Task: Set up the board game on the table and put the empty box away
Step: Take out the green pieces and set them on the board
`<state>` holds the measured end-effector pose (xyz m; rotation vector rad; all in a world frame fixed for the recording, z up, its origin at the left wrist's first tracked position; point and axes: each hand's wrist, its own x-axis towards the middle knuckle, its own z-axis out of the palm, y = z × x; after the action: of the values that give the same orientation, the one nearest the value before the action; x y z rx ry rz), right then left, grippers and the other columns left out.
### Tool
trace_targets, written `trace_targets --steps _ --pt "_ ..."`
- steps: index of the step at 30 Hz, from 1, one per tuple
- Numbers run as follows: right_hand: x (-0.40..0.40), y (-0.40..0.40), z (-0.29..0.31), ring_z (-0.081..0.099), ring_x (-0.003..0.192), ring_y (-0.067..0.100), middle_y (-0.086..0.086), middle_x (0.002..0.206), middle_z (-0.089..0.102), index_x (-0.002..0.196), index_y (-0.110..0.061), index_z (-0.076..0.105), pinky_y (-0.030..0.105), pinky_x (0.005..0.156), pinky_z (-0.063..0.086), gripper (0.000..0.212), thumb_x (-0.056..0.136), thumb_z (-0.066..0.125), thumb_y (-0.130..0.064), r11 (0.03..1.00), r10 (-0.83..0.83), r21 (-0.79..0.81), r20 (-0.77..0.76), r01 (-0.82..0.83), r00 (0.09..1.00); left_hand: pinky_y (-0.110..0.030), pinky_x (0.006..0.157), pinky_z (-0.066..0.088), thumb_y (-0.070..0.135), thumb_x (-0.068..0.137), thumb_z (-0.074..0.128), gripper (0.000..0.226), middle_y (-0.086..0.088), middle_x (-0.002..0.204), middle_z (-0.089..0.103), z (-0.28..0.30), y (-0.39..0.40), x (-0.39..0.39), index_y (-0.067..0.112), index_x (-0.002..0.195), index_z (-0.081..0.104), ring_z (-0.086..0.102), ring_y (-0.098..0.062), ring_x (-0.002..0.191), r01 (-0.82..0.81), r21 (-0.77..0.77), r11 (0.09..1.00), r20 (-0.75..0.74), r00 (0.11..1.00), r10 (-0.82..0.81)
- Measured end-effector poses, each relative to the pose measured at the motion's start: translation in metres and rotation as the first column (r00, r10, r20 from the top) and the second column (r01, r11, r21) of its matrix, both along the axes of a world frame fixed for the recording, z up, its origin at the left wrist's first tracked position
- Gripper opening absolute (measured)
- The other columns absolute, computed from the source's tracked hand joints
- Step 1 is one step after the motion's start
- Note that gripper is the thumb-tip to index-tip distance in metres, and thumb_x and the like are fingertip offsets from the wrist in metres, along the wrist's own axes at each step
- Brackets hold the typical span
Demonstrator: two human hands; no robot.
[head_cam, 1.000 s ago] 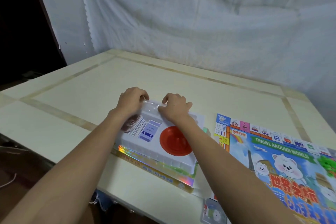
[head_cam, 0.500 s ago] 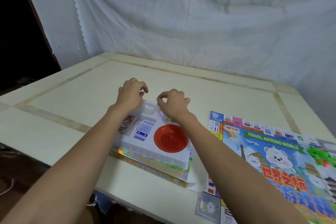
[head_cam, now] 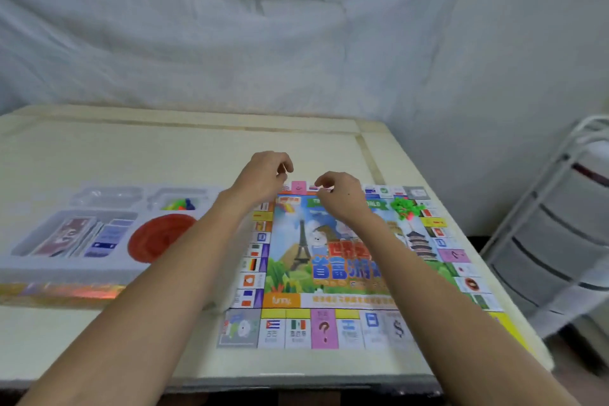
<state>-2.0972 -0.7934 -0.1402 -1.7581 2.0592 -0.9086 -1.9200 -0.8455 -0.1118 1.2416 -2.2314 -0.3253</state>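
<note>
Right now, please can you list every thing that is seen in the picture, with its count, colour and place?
Table: one, cream with tan inlay lines, fills the lower half.
Game board: one, multicoloured, unfolded flat on the table's right part.
Plastic tray: one, white and clear, on the table left of the board.
Card stacks: several, dark red and blue, in the tray's left compartment.
Red disc: one, in the tray's right part.
Small pieces: a few, green, orange, blue, in a far tray compartment.
Green pieces: a small heap, on the board's far right corner.
Drawer cart: one, white and grey, right of the table.
Sheet: one, white, hanging behind.
Left hand: fingers curled, over the board's far edge.
Right hand: fingers curled, beside it.
</note>
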Motion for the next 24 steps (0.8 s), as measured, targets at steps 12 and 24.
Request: trace_targets --steps 12,24 --pt "-0.172 0.048 -0.026 0.061 0.108 0.027 0.012 0.117 0.068 0.113 -0.010 0.070 0.030 0.095 0.046 0.044 0.080 0.051 0.009 0.946 -0.321 0.048 -0.010 0.322 0.947 -0.031 0.088 0.048 0.008 0.095 0.059 0.022 -0.013 0.115 0.067 -0.045 0.012 -0.186 0.008 0.114 0.069 0.062 -0.027 0.105 0.269 0.174 0.947 0.022 0.961 -0.276" --pt "-0.202 0.010 -0.036 0.062 0.105 0.022 0.008 0.118 0.068 0.121 -0.014 0.069 0.029 0.092 0.048 0.031 0.091 0.059 -0.011 0.966 -0.098 0.218 -0.185 0.138 0.978 -0.034 0.098 0.041 0.008 0.097 0.055 0.034 -0.013 0.128 0.062 -0.075 -0.024 -0.232 0.013 0.130 0.061 0.058 -0.029 0.116 0.275 0.244 0.930 0.046 0.955 -0.295"
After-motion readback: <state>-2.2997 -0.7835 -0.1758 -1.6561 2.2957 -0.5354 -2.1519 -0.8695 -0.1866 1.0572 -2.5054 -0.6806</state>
